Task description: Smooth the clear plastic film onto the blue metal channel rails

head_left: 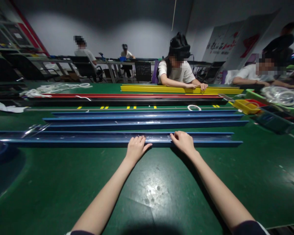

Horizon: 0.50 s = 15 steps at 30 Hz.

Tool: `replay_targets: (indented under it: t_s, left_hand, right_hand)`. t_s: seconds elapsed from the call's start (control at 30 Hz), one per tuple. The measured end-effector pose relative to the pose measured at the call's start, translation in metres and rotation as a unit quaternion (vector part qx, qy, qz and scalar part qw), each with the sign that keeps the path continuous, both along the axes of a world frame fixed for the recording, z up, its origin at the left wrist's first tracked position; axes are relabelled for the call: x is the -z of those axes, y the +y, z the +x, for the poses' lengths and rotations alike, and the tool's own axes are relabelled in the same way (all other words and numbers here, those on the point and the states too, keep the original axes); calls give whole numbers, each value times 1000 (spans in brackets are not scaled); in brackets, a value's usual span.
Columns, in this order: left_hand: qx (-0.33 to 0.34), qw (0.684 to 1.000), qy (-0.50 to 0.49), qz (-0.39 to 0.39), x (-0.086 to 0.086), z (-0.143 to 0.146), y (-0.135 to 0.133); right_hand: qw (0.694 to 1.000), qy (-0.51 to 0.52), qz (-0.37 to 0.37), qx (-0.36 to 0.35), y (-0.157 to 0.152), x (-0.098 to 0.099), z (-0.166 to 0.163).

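Note:
A long blue U-shaped channel (107, 144) lies across the green table in front of me, with shiny clear material in its trough. My left hand (136, 147) is curled over the near wall, its fingertips down in the trough and its thumb pointing right along that wall. To its right, my right hand (183, 142) grips the same channel, fingers bent inside and thumb toward the left. Part of the fingertips is hidden on both hands. Just beyond lie more blue channels (147, 124), parallel to this one.
Across the green table (156, 182), a co-worker (177, 70) has both hands on a yellow channel (149, 88). Red and black channels (127, 99) lie between us, near a white ring (194, 107). Bins, including a yellow bin (246, 106), stand at right; white cords (54, 88) lie at left.

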<state>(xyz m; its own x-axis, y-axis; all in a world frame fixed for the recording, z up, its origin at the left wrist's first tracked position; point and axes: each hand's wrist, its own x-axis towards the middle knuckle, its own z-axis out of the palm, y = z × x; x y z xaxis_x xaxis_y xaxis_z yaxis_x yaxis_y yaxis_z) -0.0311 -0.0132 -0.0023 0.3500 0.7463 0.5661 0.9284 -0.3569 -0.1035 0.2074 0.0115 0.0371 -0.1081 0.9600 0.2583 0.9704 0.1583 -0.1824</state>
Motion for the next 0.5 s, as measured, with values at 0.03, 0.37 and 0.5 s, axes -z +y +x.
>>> replay_targets:
  t_s: [0.03, 0.37, 0.5]
  left_hand:
    - [0, 1000, 0, 1, 0, 0, 0]
    - [-6, 1000, 13, 5, 0, -1, 1]
    - [1, 1000, 14, 17, 1, -3, 2]
  right_hand:
    - [999, -1, 23, -23, -2, 2, -12]
    - [984, -13, 166, -55, 2, 29, -71]
    - [984, -33, 163, -63, 8, 34, -70]
